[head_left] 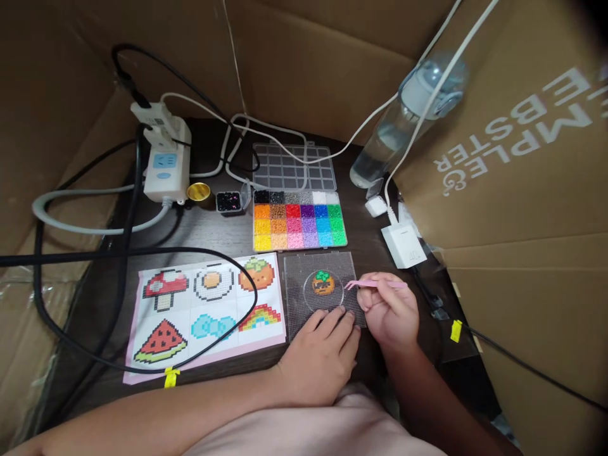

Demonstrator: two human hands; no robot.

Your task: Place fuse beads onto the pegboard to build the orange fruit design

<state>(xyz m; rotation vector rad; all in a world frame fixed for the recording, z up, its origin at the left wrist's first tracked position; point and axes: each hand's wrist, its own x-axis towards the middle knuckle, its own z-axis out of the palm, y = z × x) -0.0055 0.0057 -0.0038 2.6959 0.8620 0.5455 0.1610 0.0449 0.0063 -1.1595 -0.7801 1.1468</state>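
Pegboard [304, 266], clear and square, lies flat on the dark table [223, 235] just right of the pattern sheet [204, 310], bearing a part-made orange bead figure [323, 283]. Left hand [318, 354] presses fingertips on its near edge, apparently steadying it. Right hand [387, 310] pinches pink tweezers [375, 284], tips beside the figure; the bead box [299, 218] sits behind.

Black cable [142, 253] crosses the pattern sheet [209, 310]; bead box [299, 221] behind pegboard [323, 297].
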